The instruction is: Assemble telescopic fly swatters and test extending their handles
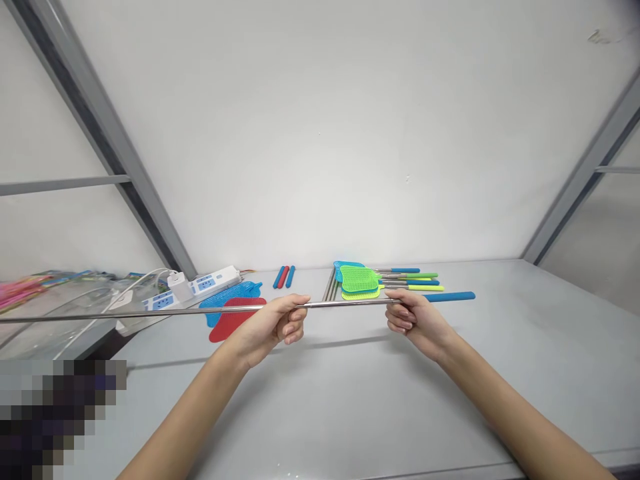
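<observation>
Both hands grip one long telescopic metal rod [350, 304], held level above the table and drawn out far to the left, where its end leaves the view. My left hand [280, 320] is closed round the middle of the rod. Closed on it near the blue handle [453, 297] is my right hand [413, 320]; the handle sticks out to the right. Beneath the rod, by my left hand, lie a red fly swatter head [230, 323] and blue swatter heads [227, 295]. Behind my hands is a pile of fly swatters with green [359, 279] and blue heads.
Two blue grips and a red grip [283, 277] lie near the wall. Several bare metal rods [330, 285] rest beside the swatter pile. A white power strip [205, 287] with a plugged-in charger [180, 287] stands at left, near plastic-wrapped colourful items [30, 290]. Grey frame posts [120, 160] flank the table [375, 413].
</observation>
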